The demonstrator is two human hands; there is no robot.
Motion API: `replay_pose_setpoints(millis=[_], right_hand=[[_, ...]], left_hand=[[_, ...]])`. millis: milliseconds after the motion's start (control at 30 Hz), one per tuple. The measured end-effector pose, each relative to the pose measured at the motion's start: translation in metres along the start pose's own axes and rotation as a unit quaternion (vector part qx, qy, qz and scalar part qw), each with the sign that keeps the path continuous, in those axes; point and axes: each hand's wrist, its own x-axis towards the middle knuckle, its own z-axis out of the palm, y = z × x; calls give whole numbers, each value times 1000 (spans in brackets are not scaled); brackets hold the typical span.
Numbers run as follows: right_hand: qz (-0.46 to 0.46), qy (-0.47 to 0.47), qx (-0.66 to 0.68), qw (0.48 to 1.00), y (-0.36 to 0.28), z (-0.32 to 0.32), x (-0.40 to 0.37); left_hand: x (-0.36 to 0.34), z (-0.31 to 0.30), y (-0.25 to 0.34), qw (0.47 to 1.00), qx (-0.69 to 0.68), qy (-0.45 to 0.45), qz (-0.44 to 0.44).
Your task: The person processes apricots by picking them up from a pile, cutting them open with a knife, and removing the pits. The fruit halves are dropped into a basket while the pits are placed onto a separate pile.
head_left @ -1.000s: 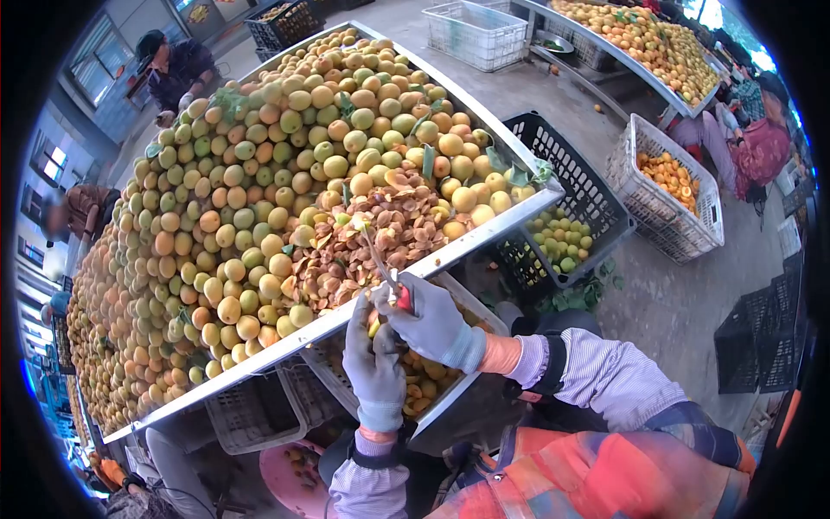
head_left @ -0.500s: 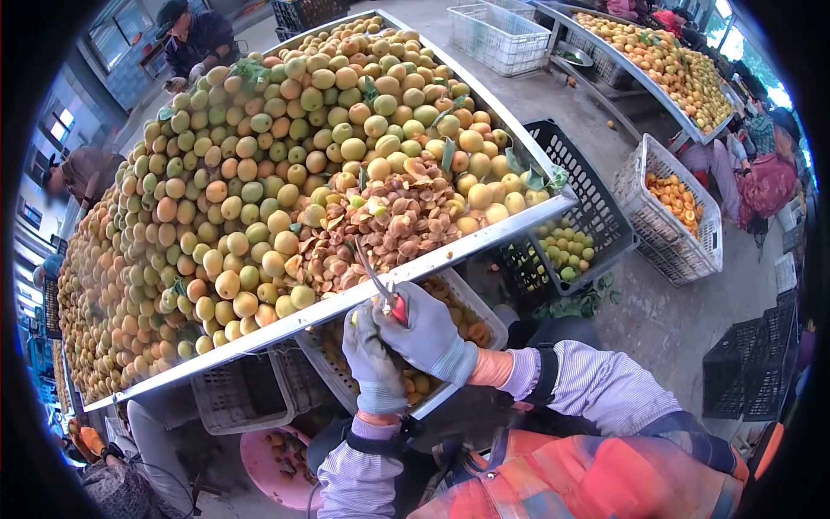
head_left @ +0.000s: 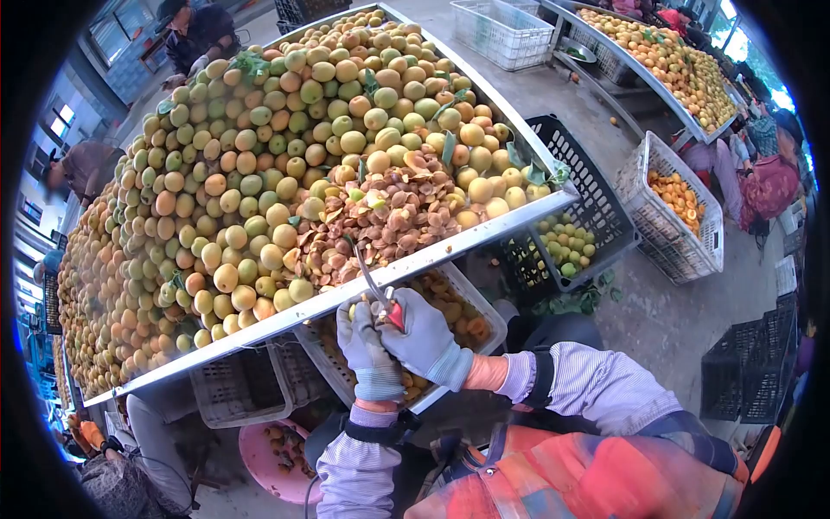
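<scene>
Just short of the near rim of the desk point(head_left: 484, 236), gripping a red-handled tool point(head_left: 382, 300) in the right hand point(head_left: 426, 336), with the grip closed round its handle. Pointing, along the tool's long axis, away and a little to the left, across the rim toward a heap of brown pits point(head_left: 393, 221). Curled close in from the left, almost against the right hand: left hand point(head_left: 367, 350) (too much hidden to tell whether gripping anything). On the desk, piled behind and beside the pits, yellow and green fruit point(head_left: 250, 185); under the hands, a white crate point(head_left: 480, 303) of cut fruit; lower and to the left, a pink basin point(head_left: 258, 471) on the floor point(head_left: 644, 320). Farther off, a second loaded desk point(head_left: 655, 96) and other people point(head_left: 201, 36).
</scene>
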Motion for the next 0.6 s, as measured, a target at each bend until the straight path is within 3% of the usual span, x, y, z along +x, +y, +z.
replay_pose_setpoints(millis=[233, 333, 367, 400, 433, 467, 567, 600], right_hand=[[22, -74, 116, 990, 5, -14, 15], [11, -81, 113, 990, 6, -19, 15], [77, -104, 145, 981, 4, -23, 17], [139, -127, 176, 966, 2, -26, 20], [135, -128, 178, 966, 3, -28, 22], [126, -112, 173, 970, 7, -30, 25], [167, -98, 206, 959, 8, -37, 27], [172, -109, 207, 957, 4, -39, 27]], left_hand=[[-5, 1, 18, 998, 58, -32, -10], [6, -14, 0, 987, -95, -86, -95], [5, -17, -2, 987, -94, -86, -94], [3, -20, -4, 986, 101, -134, 19], [2, -12, 6, 931, 291, -173, 132], [-8, 4, 14, 989, -53, -136, -5], [-5, 3, 8, 990, 20, -141, -22], [-3, 2, 5, 989, -24, -138, -41]])
